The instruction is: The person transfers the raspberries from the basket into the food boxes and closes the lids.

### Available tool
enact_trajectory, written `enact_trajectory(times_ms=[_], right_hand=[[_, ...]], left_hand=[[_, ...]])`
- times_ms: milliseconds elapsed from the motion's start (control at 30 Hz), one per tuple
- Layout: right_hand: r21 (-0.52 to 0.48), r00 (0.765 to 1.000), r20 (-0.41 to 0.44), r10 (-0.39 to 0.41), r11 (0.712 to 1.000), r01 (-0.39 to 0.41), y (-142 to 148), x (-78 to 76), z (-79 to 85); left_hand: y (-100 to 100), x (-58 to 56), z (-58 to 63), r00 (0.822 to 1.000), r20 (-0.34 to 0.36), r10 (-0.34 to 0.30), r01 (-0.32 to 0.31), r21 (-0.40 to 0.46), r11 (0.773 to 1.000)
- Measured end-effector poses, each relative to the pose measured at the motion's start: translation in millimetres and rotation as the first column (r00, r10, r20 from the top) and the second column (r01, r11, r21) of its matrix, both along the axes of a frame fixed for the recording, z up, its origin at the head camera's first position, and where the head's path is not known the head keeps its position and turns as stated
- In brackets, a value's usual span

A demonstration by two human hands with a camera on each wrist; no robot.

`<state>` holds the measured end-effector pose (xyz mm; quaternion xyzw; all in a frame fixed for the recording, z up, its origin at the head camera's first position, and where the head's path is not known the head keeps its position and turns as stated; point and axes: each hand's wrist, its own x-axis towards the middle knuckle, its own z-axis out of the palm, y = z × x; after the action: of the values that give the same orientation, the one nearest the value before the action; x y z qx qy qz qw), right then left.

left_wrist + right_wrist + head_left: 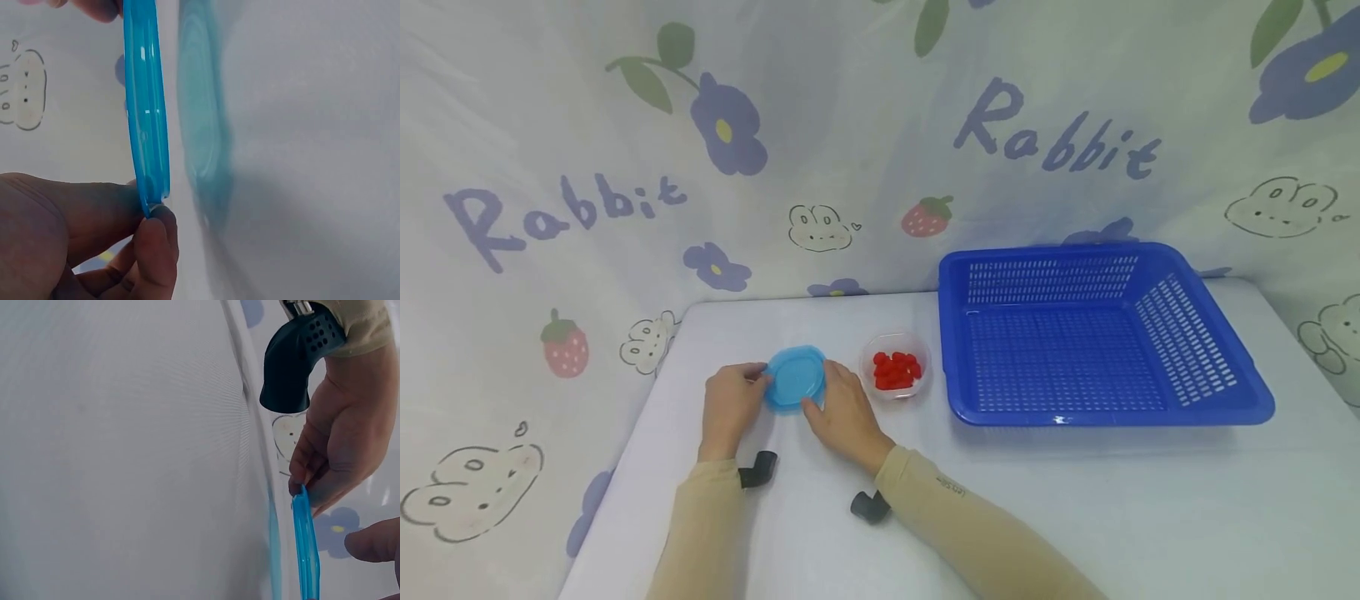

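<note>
A light-blue plastic lid (797, 379) lies between both hands, seen edge-on in the left wrist view, a little above the white tabletop. My left hand (733, 407) pinches its left edge between thumb and fingers (156, 250). At the lid's opposite edge is my right hand (847, 417), its fingers touching the rim. In the right wrist view that hand's thumb (375, 540) stands apart from the lid. Just right of the right hand sits a small clear tub (895, 340) containing several red pieces (897, 372), whose exact kind is too small to tell.
A large blue plastic basket (1052, 362) stands on the right of the white table (1075, 508). Behind the table hangs a patterned cloth (865, 150). Black wrist-camera mounts (764, 468) stick out beside both sleeves.
</note>
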<state>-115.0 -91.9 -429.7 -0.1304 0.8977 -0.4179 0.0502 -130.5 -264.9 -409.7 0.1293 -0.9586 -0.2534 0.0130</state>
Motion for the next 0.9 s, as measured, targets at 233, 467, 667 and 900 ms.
enact_trajectory(times_ms=[233, 467, 667, 900], right_hand=[[-0.003, 1.000, -0.028, 0.001, 1.000, -0.001, 1.5, 0.0, 5.1], [0.003, 0.997, -0.077, -0.003, 1.000, 0.004, 4.6, 5.1, 14.4], [-0.028, 0.994, -0.104, -0.031, 0.999, 0.029, 11.8, 11.3, 27.9], [-0.043, 0.987, -0.136, -0.083, 0.996, 0.078, 24.0, 16.8, 34.5]], left_hand=[[-1.9, -2.3, -3.6, 0.997, -0.074, 0.010, -0.010, 0.000, 1.000], [-39.0, -24.9, -67.4, 0.984, -0.179, -0.011, -0.004, -0.084, 0.996], [-6.2, -5.5, -11.1, 0.989, -0.149, -0.015, 0.013, -0.012, 1.000], [-1.0, -5.6, -8.7, 0.972, -0.221, -0.075, 0.090, 0.054, 0.994]])
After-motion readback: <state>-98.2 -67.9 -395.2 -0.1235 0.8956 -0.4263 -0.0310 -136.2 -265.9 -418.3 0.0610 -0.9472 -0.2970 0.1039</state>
